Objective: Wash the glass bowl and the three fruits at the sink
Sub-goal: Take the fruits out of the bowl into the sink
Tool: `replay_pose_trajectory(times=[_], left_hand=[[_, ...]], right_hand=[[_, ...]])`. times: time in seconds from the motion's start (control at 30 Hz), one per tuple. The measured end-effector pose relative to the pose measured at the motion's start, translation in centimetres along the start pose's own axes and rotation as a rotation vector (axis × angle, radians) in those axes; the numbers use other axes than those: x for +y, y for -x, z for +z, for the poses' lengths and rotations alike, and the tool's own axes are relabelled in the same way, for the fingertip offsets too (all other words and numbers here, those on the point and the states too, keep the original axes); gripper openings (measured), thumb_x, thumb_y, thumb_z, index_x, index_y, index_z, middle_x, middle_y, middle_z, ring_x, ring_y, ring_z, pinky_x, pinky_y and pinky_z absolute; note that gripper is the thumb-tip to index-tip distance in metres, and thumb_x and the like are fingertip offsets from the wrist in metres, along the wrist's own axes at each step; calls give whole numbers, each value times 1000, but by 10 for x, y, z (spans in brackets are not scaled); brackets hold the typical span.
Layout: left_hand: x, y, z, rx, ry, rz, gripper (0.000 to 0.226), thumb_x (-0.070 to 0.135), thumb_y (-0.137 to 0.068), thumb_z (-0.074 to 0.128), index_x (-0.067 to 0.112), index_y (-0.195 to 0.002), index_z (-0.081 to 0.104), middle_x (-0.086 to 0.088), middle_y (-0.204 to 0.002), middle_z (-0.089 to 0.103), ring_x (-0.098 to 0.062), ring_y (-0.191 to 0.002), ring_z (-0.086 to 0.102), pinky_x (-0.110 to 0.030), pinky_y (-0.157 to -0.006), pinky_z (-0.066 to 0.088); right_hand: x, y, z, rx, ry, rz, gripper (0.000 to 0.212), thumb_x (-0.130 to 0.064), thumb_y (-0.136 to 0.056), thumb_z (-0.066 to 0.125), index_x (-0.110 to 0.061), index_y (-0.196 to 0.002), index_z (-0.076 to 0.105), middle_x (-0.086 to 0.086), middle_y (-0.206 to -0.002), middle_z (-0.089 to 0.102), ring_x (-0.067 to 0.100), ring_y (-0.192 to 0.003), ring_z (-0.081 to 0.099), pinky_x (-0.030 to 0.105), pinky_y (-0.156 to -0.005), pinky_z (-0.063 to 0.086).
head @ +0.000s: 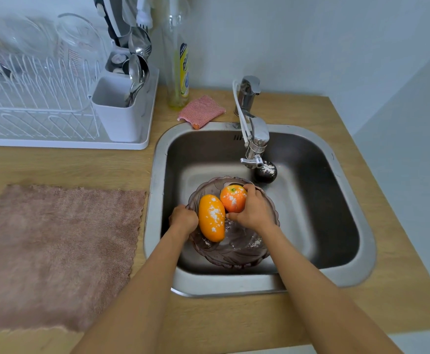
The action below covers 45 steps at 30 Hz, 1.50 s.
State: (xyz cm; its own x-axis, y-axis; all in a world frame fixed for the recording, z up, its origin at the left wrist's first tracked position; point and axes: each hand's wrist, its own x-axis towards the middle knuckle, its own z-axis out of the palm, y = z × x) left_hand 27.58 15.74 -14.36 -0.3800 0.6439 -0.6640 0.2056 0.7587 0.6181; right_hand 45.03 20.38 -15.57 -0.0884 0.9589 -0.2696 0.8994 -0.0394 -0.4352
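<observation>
Glass bowl (234, 249) sits in the sink (362, 226), left hand (184, 221) gripping its rim. Right hand (253, 213) clasps the orange (233, 199); mango (211, 218) lies between hands, plum (266, 171) beyond. Advise lifting orange clear under the tap (253, 149), bowl steadied.

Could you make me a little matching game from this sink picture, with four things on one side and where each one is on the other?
Things:
1. round orange fruit
2. long yellow-orange fruit
3. dark round fruit
4. pink scrubbing pad

Places:
A. on the counter behind the sink, beside the soap bottle
B. on the sink floor under the tap, outside the glass bowl
C. lying in the bowl, no hand on it
D. gripped by the right hand over the bowl

Pairs: 1-D, 2-C, 3-B, 4-A
</observation>
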Motion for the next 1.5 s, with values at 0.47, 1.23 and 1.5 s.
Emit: replay_pose_trajectory(times=[0.47, 1.23, 1.5], left_hand=[[-2, -5, 1, 11, -21, 21, 29, 7, -97, 38, -3, -115, 60, -23, -116, 62, -38, -107, 59, -46, -94, 51], [-9, -15, 8, 37, -66, 57, 28, 10, -98, 40, 3, -117, 59, -19, -113, 62, -35, -104, 59, -43, -91, 52], [-10, -18, 11, 30, -80, 61, 27, 8, -98, 38, 4, -115, 58, -18, -111, 62, -34, -103, 60, -46, -92, 52]], right_hand=[[10, -1, -3, 97, -163, 30, 85, -38, -68, 83, -21, -136, 35, 9, -134, 46, 31, -118, 52, 42, -95, 47], [83, -41, -41, 406, -290, 433, 83, -33, -71, 81, -11, -137, 35, 19, -135, 45, 38, -120, 49, 44, -92, 45], [81, -52, -38, 433, -307, 437, 85, -34, -74, 79, -9, -140, 32, 21, -136, 42, 39, -121, 48, 43, -94, 44]])
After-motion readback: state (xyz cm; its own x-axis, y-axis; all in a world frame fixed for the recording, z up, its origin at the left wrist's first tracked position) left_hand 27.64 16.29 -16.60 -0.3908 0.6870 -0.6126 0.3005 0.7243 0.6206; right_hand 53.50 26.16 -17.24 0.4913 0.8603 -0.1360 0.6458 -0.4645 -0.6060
